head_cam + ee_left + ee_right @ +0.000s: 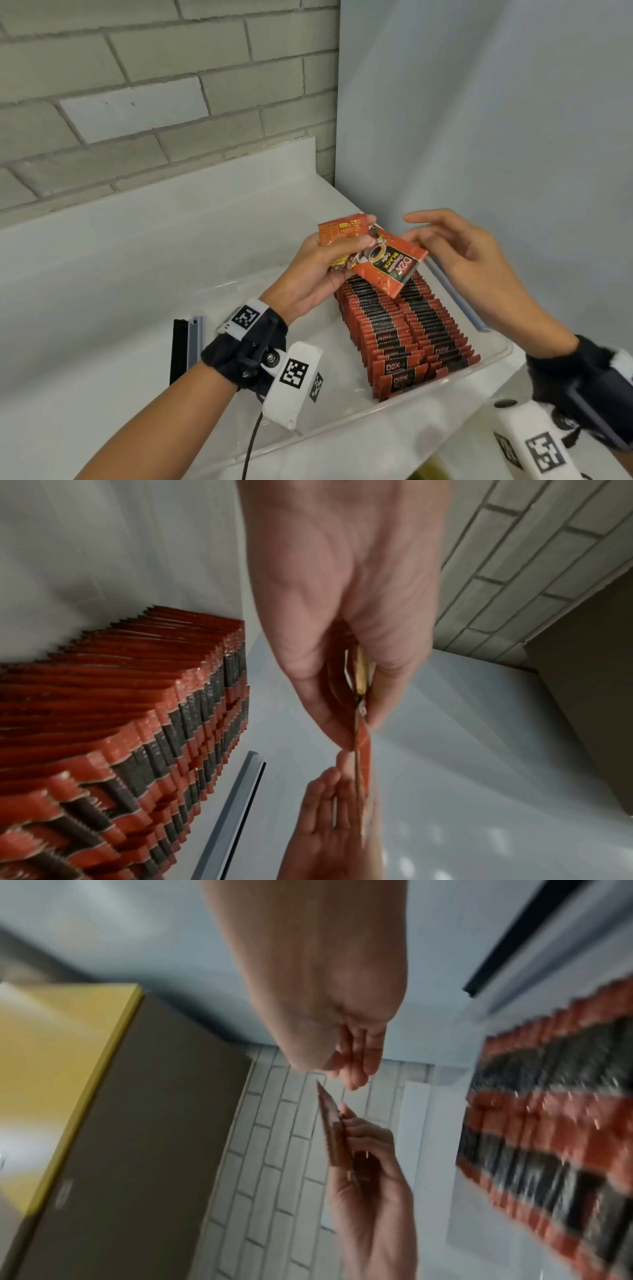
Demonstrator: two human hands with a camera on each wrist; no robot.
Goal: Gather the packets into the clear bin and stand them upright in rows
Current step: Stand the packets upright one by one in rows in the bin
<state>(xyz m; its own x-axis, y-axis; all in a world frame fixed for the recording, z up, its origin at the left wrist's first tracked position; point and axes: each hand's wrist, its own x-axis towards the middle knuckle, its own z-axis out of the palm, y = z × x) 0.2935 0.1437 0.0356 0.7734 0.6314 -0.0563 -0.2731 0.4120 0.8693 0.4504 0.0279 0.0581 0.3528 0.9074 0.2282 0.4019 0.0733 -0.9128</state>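
A few light, limp, slippery packets are pinched in the left hand over the clear bin, best taken by their crimped edges, while the right hand is held loosely spread and empty.

Glossy foil packets; clear smooth plastic bin; matt brick wall

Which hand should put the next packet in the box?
Probably the right hand. Its open fingers already reach the front packet, right above the rows; the left hand is busy holding the bunch.
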